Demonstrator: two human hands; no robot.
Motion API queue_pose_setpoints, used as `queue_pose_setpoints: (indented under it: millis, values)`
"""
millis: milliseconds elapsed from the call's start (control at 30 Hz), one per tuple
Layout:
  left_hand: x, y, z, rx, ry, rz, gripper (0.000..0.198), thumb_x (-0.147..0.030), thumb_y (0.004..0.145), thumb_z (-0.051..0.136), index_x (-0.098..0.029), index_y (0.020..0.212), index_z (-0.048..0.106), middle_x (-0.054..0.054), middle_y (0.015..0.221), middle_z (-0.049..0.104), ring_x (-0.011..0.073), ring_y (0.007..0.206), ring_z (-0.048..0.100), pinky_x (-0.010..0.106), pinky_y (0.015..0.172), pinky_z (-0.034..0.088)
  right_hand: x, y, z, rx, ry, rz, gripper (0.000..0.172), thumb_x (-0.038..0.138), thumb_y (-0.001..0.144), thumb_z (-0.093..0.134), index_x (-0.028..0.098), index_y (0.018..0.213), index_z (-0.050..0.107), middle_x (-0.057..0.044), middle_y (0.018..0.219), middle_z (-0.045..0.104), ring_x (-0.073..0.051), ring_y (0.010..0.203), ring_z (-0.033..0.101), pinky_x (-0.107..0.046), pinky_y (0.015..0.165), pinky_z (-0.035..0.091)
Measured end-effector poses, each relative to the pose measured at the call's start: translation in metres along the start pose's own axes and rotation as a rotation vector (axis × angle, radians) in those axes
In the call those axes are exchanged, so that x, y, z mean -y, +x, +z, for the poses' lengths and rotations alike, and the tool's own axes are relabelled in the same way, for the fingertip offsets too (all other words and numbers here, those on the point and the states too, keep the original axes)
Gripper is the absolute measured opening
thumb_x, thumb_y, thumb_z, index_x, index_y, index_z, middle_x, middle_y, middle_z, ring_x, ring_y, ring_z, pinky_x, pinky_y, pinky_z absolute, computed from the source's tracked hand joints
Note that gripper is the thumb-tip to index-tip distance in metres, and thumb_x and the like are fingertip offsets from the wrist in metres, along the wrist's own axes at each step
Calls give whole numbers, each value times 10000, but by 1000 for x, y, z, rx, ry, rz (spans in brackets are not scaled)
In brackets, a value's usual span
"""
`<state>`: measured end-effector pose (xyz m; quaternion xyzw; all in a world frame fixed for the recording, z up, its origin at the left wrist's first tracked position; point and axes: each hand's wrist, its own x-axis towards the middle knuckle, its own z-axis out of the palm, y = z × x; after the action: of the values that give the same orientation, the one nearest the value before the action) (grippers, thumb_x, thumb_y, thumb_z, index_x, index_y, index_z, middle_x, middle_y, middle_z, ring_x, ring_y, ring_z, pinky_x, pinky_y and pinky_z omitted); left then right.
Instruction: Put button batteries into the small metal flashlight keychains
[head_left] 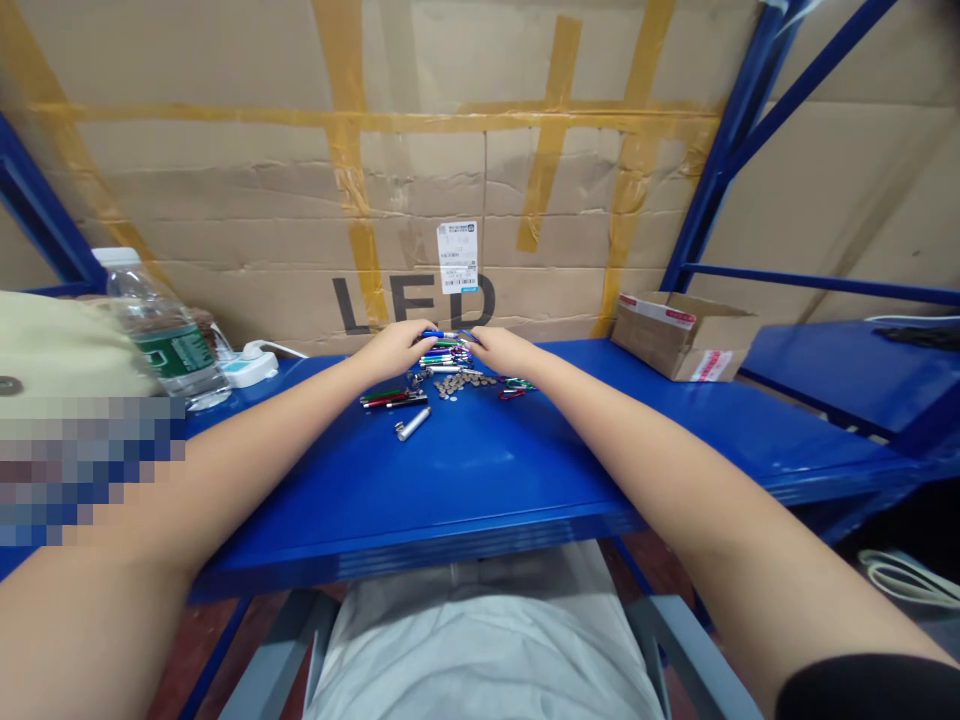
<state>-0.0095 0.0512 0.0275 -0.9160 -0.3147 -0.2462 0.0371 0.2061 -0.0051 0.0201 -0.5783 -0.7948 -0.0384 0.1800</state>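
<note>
At the back of the table both my hands meet over a row of thin coloured metal tubes (pixel 442 357). My left hand (pixel 401 347) is closed, its fingertips on a slim blue tube (pixel 433 333) with a silver end. My right hand (pixel 501 349) is closed in a pinch beside it; a small blue piece shows at its fingertips, too small to name. Just in front lies a heap of small round button cells (pixel 459 384). Red, green and black tubes (pixel 392 398) lie left of the heap, and coloured metal clips (pixel 516 386) right of it. Nearer me rests a single silver tube (pixel 414 424).
A plastic water bottle (pixel 169 335) and a white power strip (pixel 251 368) stand at left. An open cardboard box (pixel 682 335) sits at right. Behind the blue table (pixel 457 480) rises a large taped carton (pixel 270 200); blue frame posts (pixel 720 160) flank it.
</note>
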Motion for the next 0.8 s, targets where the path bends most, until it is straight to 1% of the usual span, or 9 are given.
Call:
queue_pose_setpoints:
  millis: [100, 167, 300, 333, 400, 500, 600, 700, 800]
  values:
    - [8, 25, 9, 95, 132, -19, 299, -302, 905, 441, -164, 1061, 655, 105, 1113, 676, 250, 1041, 601, 331, 873, 440, -6, 22, 6, 1, -91, 87, 307, 359, 962, 399, 159, 1048, 615, -151, 1137, 671, -264, 987, 627, -326, 781, 452]
    - [12, 38, 15, 159, 239, -102, 319, -307, 906, 436, -188, 1108, 652, 103, 1183, 656, 276, 1104, 580, 366, 896, 435, -10, 37, 11, 26, -121, 159, 297, 340, 945, 424, 156, 1078, 616, -162, 1172, 659, -280, 1014, 625, -346, 793, 460]
    - [14, 46, 15, 190, 330, -222, 423, -342, 893, 458, -187, 1272, 566, 155, 1302, 585, 342, 1160, 541, 452, 892, 429, -15, 46, 15, 3, -93, 200, 307, 291, 921, 451, 178, 1177, 576, -146, 1208, 645, -273, 1054, 612, -354, 806, 463]
    - [14, 43, 11, 200, 331, -225, 426, -336, 885, 467, -178, 1267, 570, 161, 1293, 590, 339, 1143, 550, 440, 881, 433, -15, 44, 15, -6, -90, 182, 307, 302, 918, 458, 183, 1176, 576, -141, 1200, 648, -269, 1047, 613, -349, 801, 461]
    - [12, 29, -2, 252, 319, -209, 352, -323, 876, 464, -187, 1144, 646, 123, 1167, 663, 289, 1046, 598, 368, 840, 446, -14, 33, 10, -4, -101, 126, 285, 338, 914, 471, 191, 1119, 604, -127, 1148, 668, -258, 1009, 619, -333, 771, 456]
    - [8, -6, -26, 435, 275, -150, 332, -358, 874, 440, -206, 1040, 684, 81, 1049, 701, 230, 925, 625, 299, 767, 446, -10, 8, -1, 31, -144, 17, 262, 355, 907, 465, 198, 1010, 646, -101, 1047, 693, -232, 915, 624, -307, 698, 433]
    - [8, -43, -42, 574, 229, -173, 324, -371, 857, 446, -228, 1006, 696, 46, 1029, 706, 204, 879, 631, 272, 724, 441, -3, -14, -12, 134, -211, -13, 242, 338, 886, 481, 208, 959, 671, -88, 993, 698, -213, 838, 622, -282, 613, 390]
    - [18, -63, -44, 586, 233, -217, 309, -357, 826, 487, -238, 1018, 698, 39, 1034, 705, 193, 892, 632, 245, 706, 436, 3, -26, -17, 209, -247, -34, 205, 308, 846, 527, 209, 921, 689, -76, 919, 702, -195, 770, 609, -275, 578, 359]
    - [34, -64, -35, 542, 187, -216, 287, -346, 765, 556, -243, 990, 702, 29, 988, 714, 189, 836, 640, 238, 676, 438, 8, -27, -18, 224, -243, -12, 178, 278, 823, 555, 211, 892, 705, -71, 899, 704, -194, 760, 601, -279, 574, 351]
